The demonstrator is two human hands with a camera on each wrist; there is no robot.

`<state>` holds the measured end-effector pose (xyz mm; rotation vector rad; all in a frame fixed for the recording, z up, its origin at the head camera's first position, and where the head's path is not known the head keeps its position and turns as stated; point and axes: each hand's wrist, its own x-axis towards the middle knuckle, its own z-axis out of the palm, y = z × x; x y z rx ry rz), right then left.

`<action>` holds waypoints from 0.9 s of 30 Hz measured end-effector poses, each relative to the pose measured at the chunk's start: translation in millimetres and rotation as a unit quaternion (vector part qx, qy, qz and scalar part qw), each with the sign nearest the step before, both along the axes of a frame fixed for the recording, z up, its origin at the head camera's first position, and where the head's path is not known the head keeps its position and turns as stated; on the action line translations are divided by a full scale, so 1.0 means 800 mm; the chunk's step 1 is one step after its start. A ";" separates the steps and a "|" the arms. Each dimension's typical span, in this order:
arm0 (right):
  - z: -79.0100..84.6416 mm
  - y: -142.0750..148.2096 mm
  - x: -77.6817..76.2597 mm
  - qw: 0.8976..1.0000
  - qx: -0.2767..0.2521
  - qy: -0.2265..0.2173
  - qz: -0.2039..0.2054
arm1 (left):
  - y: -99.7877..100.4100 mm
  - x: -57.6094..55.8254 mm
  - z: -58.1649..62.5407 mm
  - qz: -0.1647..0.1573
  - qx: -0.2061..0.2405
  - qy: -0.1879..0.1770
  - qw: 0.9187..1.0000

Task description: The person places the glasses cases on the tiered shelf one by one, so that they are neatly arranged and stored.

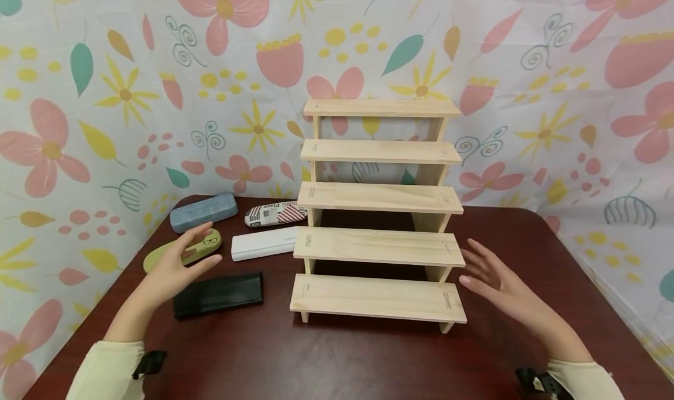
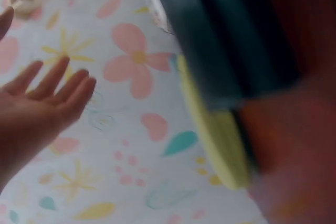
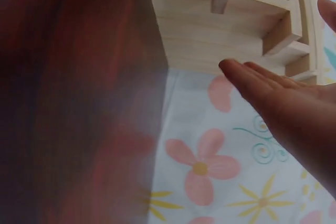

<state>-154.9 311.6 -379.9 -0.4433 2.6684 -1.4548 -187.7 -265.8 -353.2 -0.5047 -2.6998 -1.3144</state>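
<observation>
A light wooden stepped rack (image 1: pixel 379 245) with several shelves stands on the dark red table. My right hand (image 1: pixel 500 283) hovers just right of its lower shelves, fingers loosely bent and holding nothing; the right wrist view shows that hand (image 3: pixel 289 103) beside the rack's side panel (image 3: pixel 210 30). On the left, my left hand (image 1: pixel 171 271) hangs over the glasses cases, thumb and fingers apart with nothing between them. It overlaps a yellow-green glasses case (image 1: pixel 158 258) and is close to a black case (image 1: pixel 221 295). In the left wrist view its fingers (image 2: pixel 52 90) are spread.
Behind these lie a blue glasses case (image 1: pixel 204 211), a case with printed lettering and stripes (image 1: pixel 275 213), and a white case (image 1: pixel 263 244) reaching up to the rack's left side. A flower-patterned cloth (image 1: pixel 258 72) hangs behind the table (image 1: pixel 253 359).
</observation>
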 end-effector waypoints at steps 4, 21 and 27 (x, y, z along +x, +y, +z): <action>-0.009 0.001 0.001 0.998 -0.046 -0.041 0.014 | -0.027 0.002 -0.015 -0.019 0.001 -0.032 0.999; -0.023 0.002 0.005 0.983 -0.106 -0.140 0.052 | -0.094 0.006 -0.045 -0.041 0.030 -0.177 0.983; -0.029 0.004 0.005 0.977 -0.109 -0.165 0.077 | -0.097 0.006 -0.052 -0.056 0.032 -0.211 0.975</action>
